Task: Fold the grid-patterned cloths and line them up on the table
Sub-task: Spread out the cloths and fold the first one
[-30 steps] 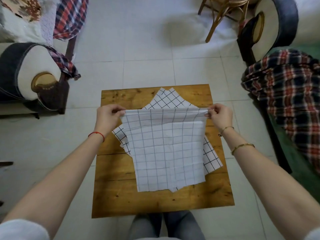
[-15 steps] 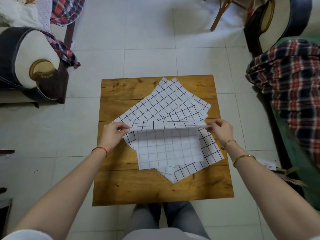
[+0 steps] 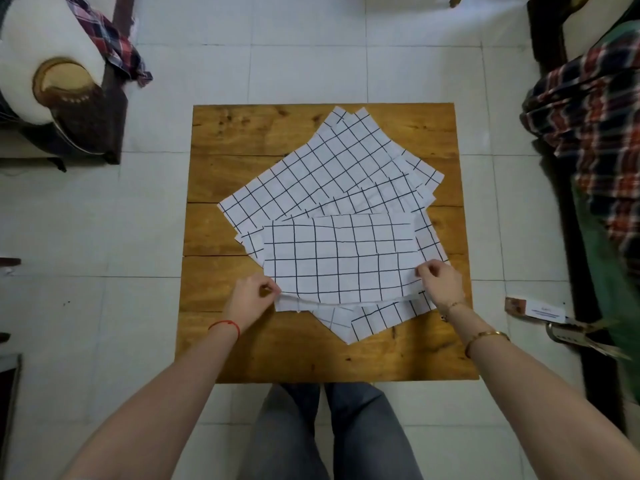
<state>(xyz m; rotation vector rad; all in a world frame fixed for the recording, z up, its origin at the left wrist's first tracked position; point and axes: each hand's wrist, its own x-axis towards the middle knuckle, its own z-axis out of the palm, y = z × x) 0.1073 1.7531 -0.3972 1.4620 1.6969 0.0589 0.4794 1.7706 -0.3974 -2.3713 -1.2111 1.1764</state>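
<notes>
Head view: top cloth (image 3: 341,258) half-folded on wooden counter (image 3: 242,133).
Left hand (image 3: 251,299) and right hand (image 3: 440,284) fingers pinching near corners; light, limp, best held at corners.

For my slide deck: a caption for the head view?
Both hands pinch a half-folded grid cloth over a wooden table.

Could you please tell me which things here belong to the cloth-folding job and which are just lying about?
Job: folded cloth, pinched by left hand and right hand; unfolded cloths; table.

Lying about: plaid blanket, plaid cloth, paper box.
</notes>
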